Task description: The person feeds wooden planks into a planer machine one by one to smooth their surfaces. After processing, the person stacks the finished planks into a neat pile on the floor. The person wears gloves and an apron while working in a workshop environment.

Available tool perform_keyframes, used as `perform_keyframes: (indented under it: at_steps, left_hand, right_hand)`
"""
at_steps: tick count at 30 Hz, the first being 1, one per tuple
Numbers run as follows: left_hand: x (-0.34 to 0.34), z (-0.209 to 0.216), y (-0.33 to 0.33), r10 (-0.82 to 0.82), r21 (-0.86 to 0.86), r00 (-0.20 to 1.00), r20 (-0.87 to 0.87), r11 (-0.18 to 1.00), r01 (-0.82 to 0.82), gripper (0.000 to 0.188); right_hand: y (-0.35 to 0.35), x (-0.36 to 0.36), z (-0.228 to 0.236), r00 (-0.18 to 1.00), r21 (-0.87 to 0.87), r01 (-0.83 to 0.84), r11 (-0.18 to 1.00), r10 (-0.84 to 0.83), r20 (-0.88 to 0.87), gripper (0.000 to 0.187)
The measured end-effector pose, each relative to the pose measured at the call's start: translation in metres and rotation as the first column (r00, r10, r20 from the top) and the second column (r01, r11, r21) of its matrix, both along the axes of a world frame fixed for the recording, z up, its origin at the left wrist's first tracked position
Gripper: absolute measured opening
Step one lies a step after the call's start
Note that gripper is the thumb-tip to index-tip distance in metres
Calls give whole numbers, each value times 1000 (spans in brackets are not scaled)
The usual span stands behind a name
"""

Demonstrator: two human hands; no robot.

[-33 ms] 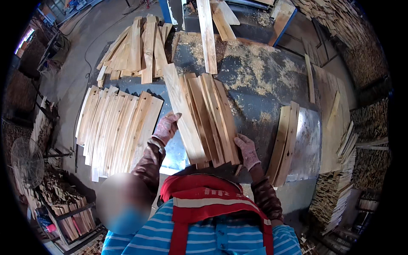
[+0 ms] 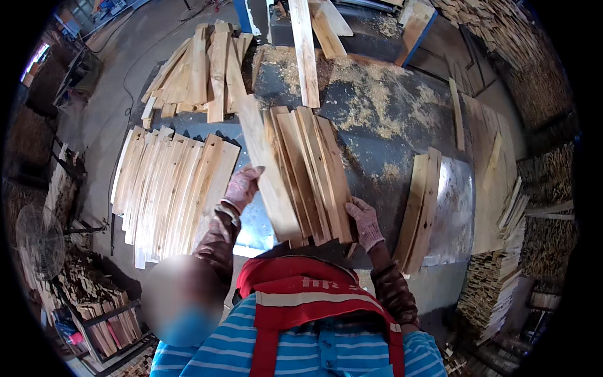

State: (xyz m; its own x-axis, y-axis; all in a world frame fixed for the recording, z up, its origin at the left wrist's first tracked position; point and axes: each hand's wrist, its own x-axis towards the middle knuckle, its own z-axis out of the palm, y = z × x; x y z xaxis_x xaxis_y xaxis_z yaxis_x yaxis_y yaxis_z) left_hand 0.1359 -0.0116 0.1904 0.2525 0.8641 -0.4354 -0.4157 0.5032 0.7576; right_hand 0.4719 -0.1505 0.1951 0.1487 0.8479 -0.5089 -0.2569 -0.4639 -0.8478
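My left hand (image 2: 244,188), in a pale pinkish knit glove, is closed on the left edge of a pale wooden board (image 2: 269,166). This board lies slanted, its far end tipped to the left, along a row of several wooden boards (image 2: 309,169) in front of me. At that row's right side, my right hand (image 2: 365,221), gloved alike, has its fingers bent against the edge of the outermost board (image 2: 336,182) near its close end. The undersides of both hands are hidden.
A row of boards (image 2: 173,195) stands to the left, with a looser pile (image 2: 201,69) behind it. Two boards (image 2: 419,210) lie at the right beside a shiny metal sheet (image 2: 451,210). Sawdust (image 2: 370,100) covers part of the dark table. One long board (image 2: 304,56) juts in from the far side.
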Motion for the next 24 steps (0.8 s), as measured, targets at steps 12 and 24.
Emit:
perform_keyframes:
  at_steps: [12,24]
  left_hand:
    - [-177,-86,-87,-26,-26,-43,-999,999,18,47]
    - [50,42,-9,-182,47,983,24,982,181,68]
  right_hand:
    - [-28,-1,26,930,362,-67,930,-74,360,49]
    - [-22,-58,41,942,303,-253,919,163,292,47]
